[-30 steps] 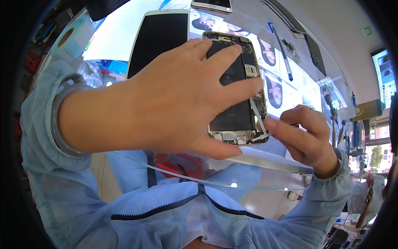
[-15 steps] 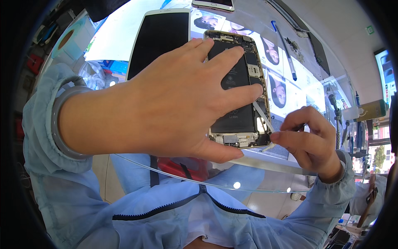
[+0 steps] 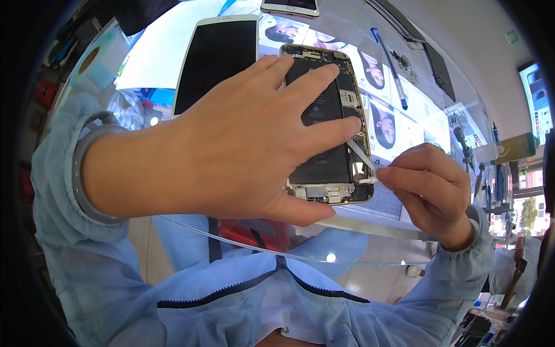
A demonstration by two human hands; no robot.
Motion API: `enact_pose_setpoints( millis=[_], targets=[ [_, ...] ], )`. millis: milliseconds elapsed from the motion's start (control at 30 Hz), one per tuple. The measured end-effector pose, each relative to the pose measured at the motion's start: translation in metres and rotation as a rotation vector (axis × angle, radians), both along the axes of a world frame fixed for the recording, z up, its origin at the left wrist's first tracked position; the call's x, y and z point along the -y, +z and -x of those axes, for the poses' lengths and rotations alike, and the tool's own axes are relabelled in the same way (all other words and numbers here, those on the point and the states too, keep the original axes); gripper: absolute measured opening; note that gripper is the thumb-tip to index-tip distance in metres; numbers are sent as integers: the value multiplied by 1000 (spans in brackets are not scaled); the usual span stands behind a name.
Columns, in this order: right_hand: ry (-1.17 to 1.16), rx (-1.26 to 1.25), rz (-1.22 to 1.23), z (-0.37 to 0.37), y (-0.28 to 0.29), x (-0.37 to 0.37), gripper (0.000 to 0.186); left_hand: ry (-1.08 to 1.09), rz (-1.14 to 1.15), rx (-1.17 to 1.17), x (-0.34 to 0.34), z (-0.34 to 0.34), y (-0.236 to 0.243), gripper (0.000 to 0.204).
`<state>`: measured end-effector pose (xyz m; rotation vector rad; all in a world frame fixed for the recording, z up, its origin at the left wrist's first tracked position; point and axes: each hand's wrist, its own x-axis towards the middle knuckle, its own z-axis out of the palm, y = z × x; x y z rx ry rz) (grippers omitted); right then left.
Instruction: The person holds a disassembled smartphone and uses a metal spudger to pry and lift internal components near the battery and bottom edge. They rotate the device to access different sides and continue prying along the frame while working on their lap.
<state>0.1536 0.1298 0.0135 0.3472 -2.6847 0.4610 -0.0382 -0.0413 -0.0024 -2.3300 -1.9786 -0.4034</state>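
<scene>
An opened smartphone [image 3: 324, 194] lies on the table, its black battery [image 3: 324, 166] and inner parts bare. Across it spreads my left hand [image 3: 248, 139], fingers apart, the tips resting on the frame and battery and the thumb at the lower edge. A narrow white strip [image 3: 361, 155] runs from beside the battery, near my left index finger, to the phone's lower right corner. There my right hand [image 3: 430, 188] pinches the strip's end between thumb and fingers. Under those fingertips is another short white end [image 3: 367, 181]. My left hand covers part of the battery.
Left of the phone lies a white-framed screen panel [image 3: 224, 52], partly under my left hand. Another phone [image 3: 290, 7] is at the far edge. A blue-capped pen [image 3: 393, 72] lies to the right. Near me runs the glass table's curved edge [image 3: 300, 260].
My right hand has turned slightly, its fingers closer together at the strip. The short white end has shifted from outside the phone's corner onto it. My left hand keeps its hold position.
</scene>
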Motion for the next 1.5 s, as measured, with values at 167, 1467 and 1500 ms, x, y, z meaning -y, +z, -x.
enact_pose_setpoints(
  millis=[167,1467,1500],
  targets=[
    [-40,20,19,-1,0,2,28,-1,-4,0,-1,-1,1,77],
    [-190,-52,-357,-11,8,7,24,-14,-7,-43,-1,0,4,79],
    [-188,-63,-342,-10,6,4,25,-16,-6,-42,-2,0,4,79]
  ],
)
